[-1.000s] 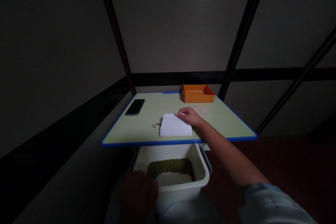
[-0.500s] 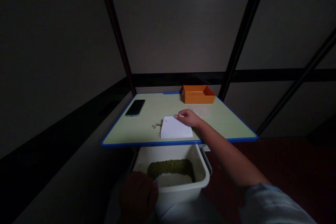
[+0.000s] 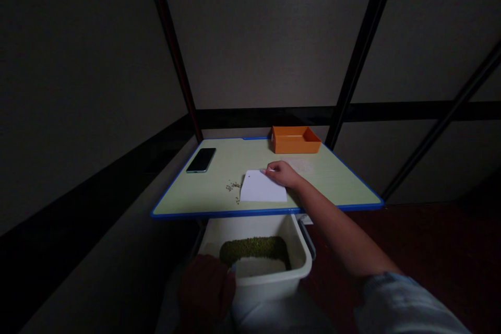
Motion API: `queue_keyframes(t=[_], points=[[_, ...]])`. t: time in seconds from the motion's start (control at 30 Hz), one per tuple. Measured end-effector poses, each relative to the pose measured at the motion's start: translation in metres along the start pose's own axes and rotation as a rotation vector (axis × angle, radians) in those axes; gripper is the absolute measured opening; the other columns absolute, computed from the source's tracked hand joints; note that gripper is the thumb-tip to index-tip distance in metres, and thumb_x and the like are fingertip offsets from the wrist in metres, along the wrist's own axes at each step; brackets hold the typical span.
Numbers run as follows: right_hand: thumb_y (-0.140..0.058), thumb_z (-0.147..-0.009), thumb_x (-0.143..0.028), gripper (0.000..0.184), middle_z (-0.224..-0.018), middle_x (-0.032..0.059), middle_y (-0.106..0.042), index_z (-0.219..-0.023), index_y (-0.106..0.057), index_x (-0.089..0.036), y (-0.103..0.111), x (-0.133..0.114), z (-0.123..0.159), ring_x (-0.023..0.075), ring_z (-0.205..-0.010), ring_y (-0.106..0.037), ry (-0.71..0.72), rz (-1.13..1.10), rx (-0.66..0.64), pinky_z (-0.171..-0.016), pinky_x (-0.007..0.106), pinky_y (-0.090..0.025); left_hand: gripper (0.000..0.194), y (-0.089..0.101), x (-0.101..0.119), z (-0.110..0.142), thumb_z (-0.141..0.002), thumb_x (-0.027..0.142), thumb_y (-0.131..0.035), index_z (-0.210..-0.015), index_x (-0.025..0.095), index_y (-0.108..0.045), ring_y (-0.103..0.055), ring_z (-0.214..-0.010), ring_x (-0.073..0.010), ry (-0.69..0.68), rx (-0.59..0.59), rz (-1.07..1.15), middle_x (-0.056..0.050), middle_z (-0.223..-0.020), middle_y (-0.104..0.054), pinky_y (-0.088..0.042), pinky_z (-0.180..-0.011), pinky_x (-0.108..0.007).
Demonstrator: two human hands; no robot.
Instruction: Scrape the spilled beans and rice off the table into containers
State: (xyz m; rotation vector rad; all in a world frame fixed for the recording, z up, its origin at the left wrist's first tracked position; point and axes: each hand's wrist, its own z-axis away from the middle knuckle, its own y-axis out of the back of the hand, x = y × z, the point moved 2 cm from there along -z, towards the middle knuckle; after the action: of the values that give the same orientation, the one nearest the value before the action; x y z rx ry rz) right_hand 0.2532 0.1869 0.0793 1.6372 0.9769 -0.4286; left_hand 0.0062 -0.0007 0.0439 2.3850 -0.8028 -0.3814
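Observation:
My right hand (image 3: pixel 282 174) reaches over the pale green table (image 3: pixel 332 177) and pinches the top right corner of a white flat scraper card (image 3: pixel 261 189) that rests near the table's front edge. A few green beans (image 3: pixel 234 188) lie scattered just left of the card. Below the table edge, my left hand (image 3: pixel 205 289) grips the near left rim of a white tub (image 3: pixel 299 250). The tub holds a heap of green beans (image 3: pixel 252 246) and a white patch beside them.
An orange tray (image 3: pixel 295 139) stands at the table's far edge. A dark phone (image 3: pixel 201 159) lies at the far left. Black frame bars (image 3: pixel 358 57) rise behind the table against grey panels. The floor to the right is dark red.
The white card has shifted slightly on the table with my right hand, ending a little farther from the front edge. My left hand stays on the tub rim.

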Motion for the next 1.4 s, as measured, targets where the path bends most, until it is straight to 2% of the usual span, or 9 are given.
queue_keyframes(t=[0.57,0.8,1.2,1.4], points=[[-0.049,-0.072,-0.046,0.037,-0.051,-0.0038,-0.038,-0.052,-0.045,-0.016,-0.0028,-0.0002,-0.0018,0.0078,-0.050,-0.035,0.036,-0.048,0.026,-0.049,0.021,-0.027,0.023,-0.0005,-0.0021,0.0035,-0.077,0.017,-0.044,-0.054,0.020,-0.045,-0.046,-0.054,-0.0131,-0.032,0.047,-0.028,0.001,-0.050,-0.047,-0.037,-0.060,-0.030],[-0.051,-0.070,-0.047,0.037,-0.048,-0.0048,-0.037,-0.053,-0.045,-0.016,-0.0033,-0.0028,0.0007,0.0072,-0.047,-0.034,0.017,-0.151,-0.037,-0.046,0.021,-0.025,0.021,-0.0002,-0.0054,0.0020,-0.077,0.017,-0.041,-0.057,0.020,-0.046,-0.047,-0.053,-0.0123,-0.084,0.022,-0.071,0.001,-0.050,-0.049,-0.038,-0.060,-0.029],[-0.051,-0.072,-0.045,0.034,-0.050,-0.0038,-0.040,-0.054,-0.048,-0.016,-0.0045,-0.0045,0.0011,0.0083,-0.050,-0.036,0.062,-0.088,0.024,-0.049,0.022,-0.027,0.022,0.0008,-0.0026,-0.0001,-0.076,0.016,-0.044,-0.054,0.020,-0.045,-0.045,-0.054,-0.0123,-0.039,0.047,-0.016,0.001,-0.050,-0.047,-0.038,-0.059,-0.029],[-0.051,-0.071,-0.045,0.033,-0.052,-0.0029,-0.042,-0.056,-0.051,-0.015,-0.0021,0.0004,0.0003,0.0088,-0.051,-0.038,0.033,-0.036,0.055,-0.049,0.022,-0.028,0.025,0.0008,-0.0002,-0.0017,-0.077,0.018,-0.042,-0.053,0.020,-0.046,-0.045,-0.052,-0.0125,-0.025,0.033,-0.023,0.001,-0.049,-0.047,-0.036,-0.057,-0.029]])
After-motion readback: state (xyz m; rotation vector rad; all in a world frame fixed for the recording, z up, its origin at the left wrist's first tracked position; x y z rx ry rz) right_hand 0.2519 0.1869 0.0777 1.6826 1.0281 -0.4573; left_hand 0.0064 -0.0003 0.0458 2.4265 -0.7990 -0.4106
